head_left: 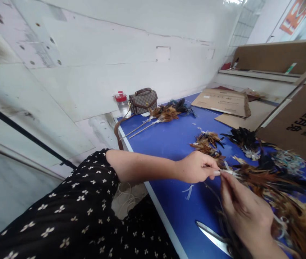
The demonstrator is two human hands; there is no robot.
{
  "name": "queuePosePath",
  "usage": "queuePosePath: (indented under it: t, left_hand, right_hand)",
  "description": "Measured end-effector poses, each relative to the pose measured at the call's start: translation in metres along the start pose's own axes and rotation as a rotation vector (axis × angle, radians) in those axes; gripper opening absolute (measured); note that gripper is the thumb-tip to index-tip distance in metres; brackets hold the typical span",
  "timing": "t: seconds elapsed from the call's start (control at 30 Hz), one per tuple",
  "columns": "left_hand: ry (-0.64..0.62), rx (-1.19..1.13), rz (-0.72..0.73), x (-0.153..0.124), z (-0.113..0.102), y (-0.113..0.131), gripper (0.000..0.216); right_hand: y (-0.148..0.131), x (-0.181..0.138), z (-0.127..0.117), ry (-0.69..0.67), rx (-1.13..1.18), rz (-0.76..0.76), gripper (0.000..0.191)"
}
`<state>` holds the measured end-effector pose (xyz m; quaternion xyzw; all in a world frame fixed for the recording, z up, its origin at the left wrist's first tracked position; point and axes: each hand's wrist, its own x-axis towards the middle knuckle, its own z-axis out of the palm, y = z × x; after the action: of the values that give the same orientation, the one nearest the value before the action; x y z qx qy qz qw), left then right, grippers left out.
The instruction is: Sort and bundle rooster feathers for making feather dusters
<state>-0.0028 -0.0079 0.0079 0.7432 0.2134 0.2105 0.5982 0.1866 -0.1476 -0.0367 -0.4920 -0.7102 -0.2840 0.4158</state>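
Head cam has my left hand [196, 167] and right hand [243, 208] both pinching the pale quill end of a feather bundle [260, 178] over the blue table [169, 140], scissors [213, 235] just below my right wrist, loose feather piles [208, 142] behind, cardboard [223, 102] farther back.

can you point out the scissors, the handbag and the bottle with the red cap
scissors [212, 235], head view, on the bare metal blade lying on the blue table.
handbag [143, 101], head view, on the checked front panel below the handle.
bottle with the red cap [123, 105], head view, on the clear body under the cap.
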Motion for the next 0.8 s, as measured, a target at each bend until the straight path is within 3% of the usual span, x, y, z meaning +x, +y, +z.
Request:
queuePosePath:
  t: [0.1, 0.2, 0.27, 0.37, 0.47, 0.6, 0.8]
  left_hand:
    - [-0.008, 0.117, 0.046, 0.004, -0.007, -0.001, 0.014]
    - [-0.004, 0.383, 0.263, 0.004, -0.012, -0.002, 0.011]
    - [-0.005, 0.55, 0.384, 0.002, -0.012, -0.003, 0.016]
    - [-0.015, 0.703, 0.409, -0.003, -0.008, -0.005, 0.024]
    - [0.03, 0.719, 0.325, -0.011, -0.001, -0.007, 0.03]
    - [0.048, 0.733, 0.336, -0.015, 0.003, -0.009, 0.058]
    - [-0.069, 0.954, 0.417, -0.008, 0.0, -0.008, 0.03]
  right_hand:
    - [-0.01, 0.008, -0.004, -0.024, 0.071, 0.16, 0.026]
    - [-0.017, 0.015, -0.004, -0.057, 0.027, 0.406, 0.037]
    - [-0.017, 0.015, -0.001, -0.107, 0.01, 0.485, 0.046]
    - [-0.012, 0.01, 0.005, -0.127, 0.035, 0.495, 0.047]
    - [-0.007, 0.005, 0.01, -0.117, 0.077, 0.505, 0.047]
    - [-0.005, 0.003, 0.011, -0.12, 0.127, 0.5, 0.045]
    - [-0.004, 0.004, 0.009, -0.133, 0.136, 0.451, 0.04]
